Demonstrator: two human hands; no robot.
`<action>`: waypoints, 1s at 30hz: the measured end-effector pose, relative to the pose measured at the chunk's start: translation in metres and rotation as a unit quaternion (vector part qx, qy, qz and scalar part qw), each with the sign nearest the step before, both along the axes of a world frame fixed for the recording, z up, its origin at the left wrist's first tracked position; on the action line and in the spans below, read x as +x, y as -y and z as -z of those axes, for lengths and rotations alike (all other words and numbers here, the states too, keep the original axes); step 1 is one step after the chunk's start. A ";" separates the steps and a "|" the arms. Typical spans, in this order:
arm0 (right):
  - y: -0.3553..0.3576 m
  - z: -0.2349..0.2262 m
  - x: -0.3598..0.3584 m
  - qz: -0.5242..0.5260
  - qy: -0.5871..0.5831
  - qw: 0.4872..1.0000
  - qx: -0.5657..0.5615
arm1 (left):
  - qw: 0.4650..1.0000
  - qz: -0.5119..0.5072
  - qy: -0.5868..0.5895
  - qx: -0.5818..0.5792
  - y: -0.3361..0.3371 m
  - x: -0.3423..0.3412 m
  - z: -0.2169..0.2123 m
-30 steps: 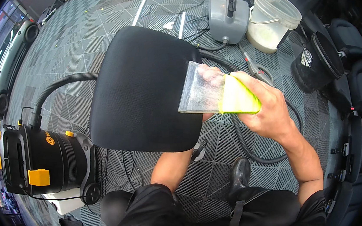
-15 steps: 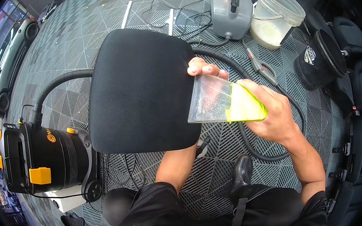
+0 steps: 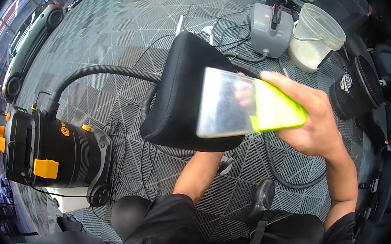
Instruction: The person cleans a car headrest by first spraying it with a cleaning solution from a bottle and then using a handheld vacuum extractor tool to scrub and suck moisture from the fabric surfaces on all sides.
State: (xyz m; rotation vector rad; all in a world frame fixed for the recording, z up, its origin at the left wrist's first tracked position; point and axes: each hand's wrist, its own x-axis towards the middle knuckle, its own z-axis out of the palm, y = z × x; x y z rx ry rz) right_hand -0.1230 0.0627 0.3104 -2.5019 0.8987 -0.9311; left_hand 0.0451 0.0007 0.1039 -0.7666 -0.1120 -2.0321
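Black headrest (image 3: 181, 93): held tilted above the patterned tile floor (image 3: 240, 197), between the black vacuum (image 3: 74, 155) and the right hand (image 3: 310, 115); pale posts (image 3: 179, 25) show beyond its top edge.
Clear flat tool (image 3: 222, 110): in front of the headrest's right edge in this view; contact with the cover cannot be confirmed.
Right hand: closely curled round the tool's lime-yellow end (image 3: 276, 107), thumb along the upper side; hold appears secure.
Left hand: hidden behind the headrest, the left forearm (image 3: 199, 173) passing under its lower edge; finger opening and grip cannot be told; a pinkish patch (image 3: 244, 94) shows at the clear face, owner uncertain.
Step in hand: judged to be the handling of headrest and tool together, one propped, the other presented before it.
Next move: calls, in my judgement, for a steady headrest and a check of the tool's angle against the cover.
Vacuum markings: round yellow emblem (image 3: 65, 131) on the drum, adjoining lettering unclear.
Black bucket (image 3: 356, 92): toward the floor's right side; pale label (image 3: 347, 81) on its wall, too small to read.
Clear bucket (image 3: 306, 55): beside the grey machine (image 3: 269, 32); no writing made out on either.
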 end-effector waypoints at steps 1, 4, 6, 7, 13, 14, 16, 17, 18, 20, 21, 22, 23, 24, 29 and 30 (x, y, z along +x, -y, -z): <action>0.003 -0.001 0.006 -0.005 0.004 1.000 0.005 | 1.000 -0.008 0.011 0.010 -0.002 -0.002 -0.003; 0.010 0.000 0.012 0.011 0.008 1.000 0.010 | 0.998 -0.016 0.048 0.035 -0.009 -0.006 -0.011; 0.012 0.005 0.016 0.014 0.017 1.000 -0.006 | 0.997 -0.015 0.062 0.044 -0.015 -0.008 -0.016; 0.011 0.004 0.016 0.021 0.002 1.000 0.009 | 0.997 -0.013 0.065 0.051 -0.019 -0.008 -0.017; 0.004 0.013 0.011 0.045 -0.042 0.998 0.016 | 0.996 0.006 0.063 0.065 -0.024 -0.012 -0.021; 0.004 0.014 0.010 0.043 -0.042 0.998 0.012 | 0.996 0.011 0.058 0.066 -0.026 -0.013 -0.022; 0.004 0.018 0.008 0.044 -0.047 0.998 0.010 | 0.996 0.021 0.055 0.071 -0.028 -0.011 -0.024; 0.003 0.019 0.006 0.047 -0.050 0.998 0.012 | 0.995 0.030 0.053 0.076 -0.029 -0.011 -0.025; 0.003 0.021 0.005 0.052 -0.056 0.997 0.015 | 0.995 0.036 0.049 0.078 -0.029 -0.012 -0.026; 0.002 0.026 0.002 0.062 -0.070 0.995 0.021 | 0.994 0.049 0.044 0.084 -0.030 -0.012 -0.027; 0.002 0.030 0.001 0.065 -0.070 0.995 0.017 | 0.993 0.061 0.037 0.090 -0.031 -0.012 -0.028; 0.002 0.033 0.000 0.067 -0.069 0.995 0.013 | 0.992 0.072 0.029 0.098 -0.031 -0.012 -0.029; 0.002 0.038 -0.001 0.065 -0.060 0.996 0.001 | 0.990 0.091 0.020 0.108 -0.031 -0.010 -0.031; 0.002 0.040 -0.001 0.064 -0.054 0.996 -0.008 | 0.986 0.110 0.006 0.124 -0.032 -0.007 -0.031; -0.006 0.045 -0.006 0.076 -0.054 0.995 -0.025 | 0.978 0.124 -0.069 0.155 -0.027 -0.016 -0.035; -0.007 0.046 -0.006 0.078 -0.054 0.995 -0.026 | 0.987 0.081 -0.072 0.120 -0.023 -0.021 -0.033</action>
